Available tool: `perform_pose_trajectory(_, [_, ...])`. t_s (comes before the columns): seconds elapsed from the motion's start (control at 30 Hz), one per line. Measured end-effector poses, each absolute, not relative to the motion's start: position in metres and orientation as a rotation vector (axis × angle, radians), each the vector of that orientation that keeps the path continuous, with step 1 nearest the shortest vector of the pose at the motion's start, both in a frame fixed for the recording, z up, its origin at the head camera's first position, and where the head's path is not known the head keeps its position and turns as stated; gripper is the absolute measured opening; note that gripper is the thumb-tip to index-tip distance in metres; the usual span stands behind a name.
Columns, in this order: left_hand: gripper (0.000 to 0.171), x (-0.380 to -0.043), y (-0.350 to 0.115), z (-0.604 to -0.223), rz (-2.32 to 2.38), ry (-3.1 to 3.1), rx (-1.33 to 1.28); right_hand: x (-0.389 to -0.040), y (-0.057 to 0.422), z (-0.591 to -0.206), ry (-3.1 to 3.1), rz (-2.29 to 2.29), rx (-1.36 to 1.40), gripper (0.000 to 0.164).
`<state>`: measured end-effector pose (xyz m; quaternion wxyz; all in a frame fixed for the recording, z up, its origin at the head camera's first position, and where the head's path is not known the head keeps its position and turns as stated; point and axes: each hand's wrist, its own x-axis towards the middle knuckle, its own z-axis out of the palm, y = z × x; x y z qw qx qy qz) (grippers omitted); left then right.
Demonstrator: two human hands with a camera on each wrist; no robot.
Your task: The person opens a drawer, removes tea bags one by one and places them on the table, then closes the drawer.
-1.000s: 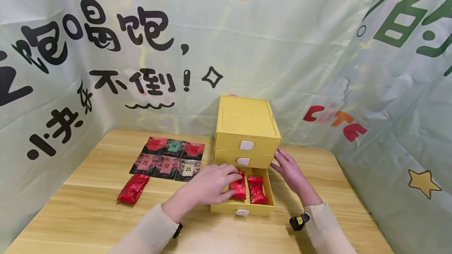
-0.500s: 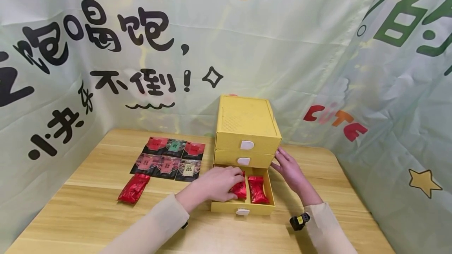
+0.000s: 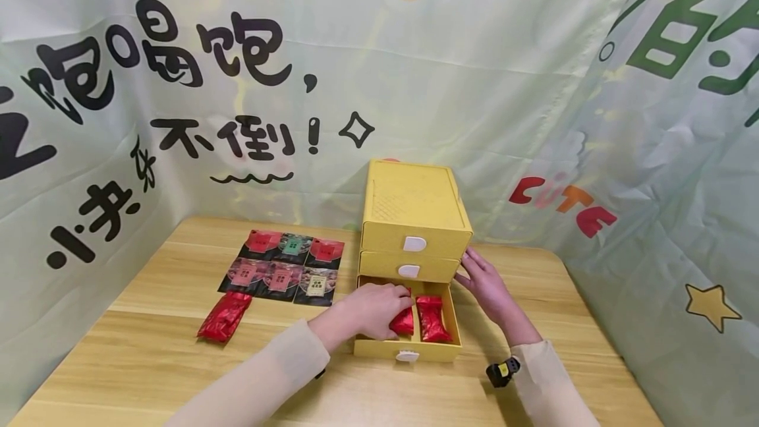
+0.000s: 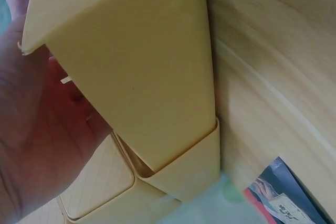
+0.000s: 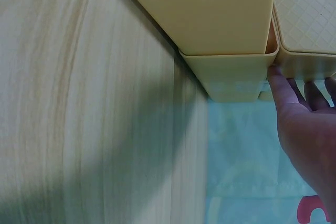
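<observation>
A yellow drawer box (image 3: 415, 199) stands at the back of the table, its bottom drawer (image 3: 379, 350) pulled out. My left hand (image 3: 379, 312) reaches into that drawer, fingers curled over a red shiny packet (image 3: 404, 323) beside the divider. The hand covers much of this packet, and its fingertips are partly hidden. Right of the divider lies another red packet (image 3: 434, 319). With fingers extended, my right hand (image 3: 486, 288) rests against the box's right side. The right wrist view shows the right hand (image 5: 310, 135) touching the box near a drawer edge.
Several flat dark sachets (image 3: 281, 267) lie in two rows at the table's left. In front of them is a loose red packet (image 3: 224, 317). Printed cloth (image 3: 332, 196) hangs behind the wooden table (image 3: 142, 348).
My left hand has shifted slightly right and deeper into the bottom drawer, covering more of the left packet, with its fingers more curled. The right hand stays against the box.
</observation>
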<state>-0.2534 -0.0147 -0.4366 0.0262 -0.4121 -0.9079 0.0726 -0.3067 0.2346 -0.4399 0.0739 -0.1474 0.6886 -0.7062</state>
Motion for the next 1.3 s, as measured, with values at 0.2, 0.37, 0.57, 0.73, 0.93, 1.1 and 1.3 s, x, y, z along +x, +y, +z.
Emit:
perform_pose_trajectory(0.2, [0.064,-0.2546,-0.0107,-0.4370,0.232,-2.804,-1.281,-0.3061,0.2346,-0.4392,2.080,-2.103,-0.443,0.057])
perform_pose_trajectory(0.37, [0.060,-0.2584,-0.0085,-0.4413,0.250,-2.772,-1.281,-0.3074,0.2338,-0.4398,2.059,-2.123,-0.447,0.057])
perform_pose_trajectory(0.57, [0.051,-0.2607,-0.0086,-0.4442,0.234,-2.750,-1.280,-0.3088,0.2338,-0.4409,2.045,-2.143,-0.451,0.057])
perform_pose_trajectory(0.73, [0.044,-0.2605,-0.0090,-0.4438,0.214,-2.746,-1.265,-0.3091,0.2341,-0.4417,2.043,-2.148,-0.450,0.058])
perform_pose_trajectory(0.93, [0.034,-0.2603,-0.0099,-0.4441,0.183,-2.731,-1.249,-0.3089,0.2347,-0.4429,2.050,-2.143,-0.443,0.057])
perform_pose_trajectory(1.1, [0.031,-0.2595,-0.0127,-0.4422,0.151,-2.720,-1.240,-0.3084,0.2342,-0.4426,2.049,-2.143,-0.437,0.056])
perform_pose_trajectory(1.3, [0.034,-0.2543,-0.0174,-0.4352,0.112,-2.688,-1.252,-0.3038,0.2332,-0.4371,2.038,-2.142,-0.435,0.056])
